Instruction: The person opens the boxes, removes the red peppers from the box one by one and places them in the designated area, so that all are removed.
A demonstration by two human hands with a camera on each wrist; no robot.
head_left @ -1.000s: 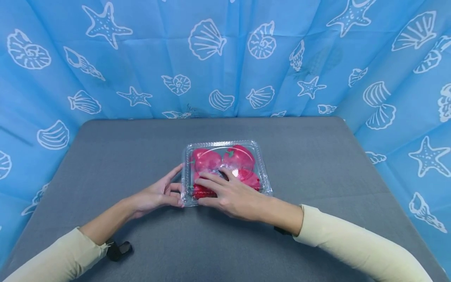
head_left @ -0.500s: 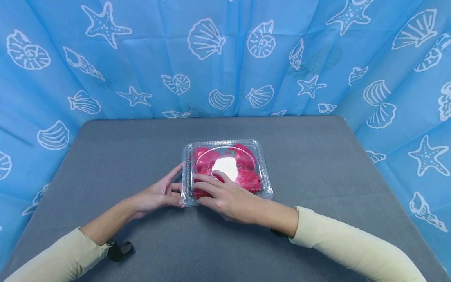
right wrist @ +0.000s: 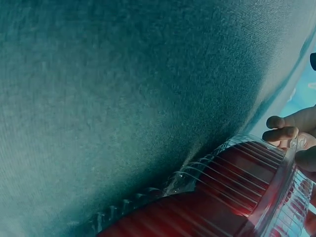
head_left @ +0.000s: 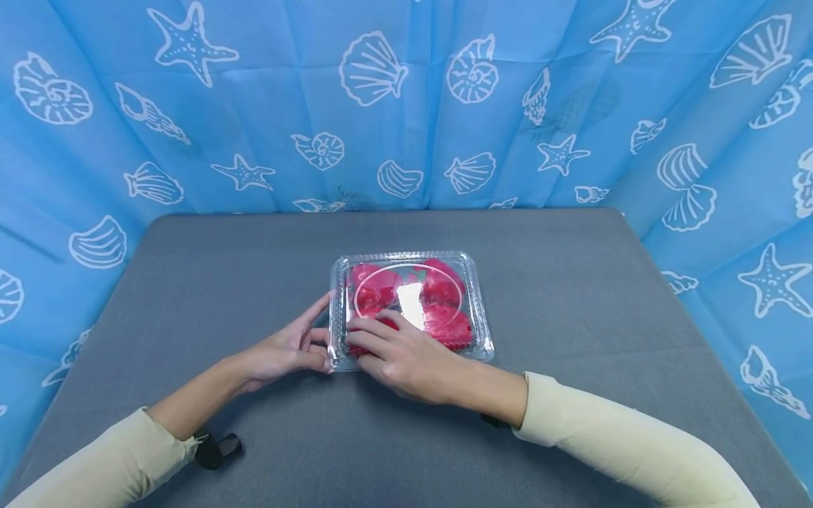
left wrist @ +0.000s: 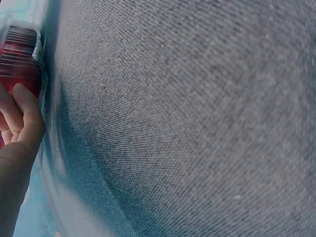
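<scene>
A clear plastic clamshell container [head_left: 479,339] sits with its lid down on the grey table. Through the lid show several red, pepper-like pieces [head_left: 444,282] with green bits, partly hidden by glare. My left hand [head_left: 288,349] grips the left rim, its index finger along the side and the thumb at the front left corner. My right hand [head_left: 406,360] lies over the front left part of the lid, fingers bent on top and thumb at the front rim. In the right wrist view, fingertips [right wrist: 281,133] meet the rim beside the ribbed wall.
The grey cloth-covered table [head_left: 559,296] spreads around the container. Behind it and at both sides hangs a blue curtain [head_left: 267,106] with white shells and starfish. A black strap [head_left: 216,451] is on my left wrist.
My right hand has slid slightly left over the lid, its fingers more bent. A bright reflection has appeared on the lid. My left hand and the container have hardly moved.
</scene>
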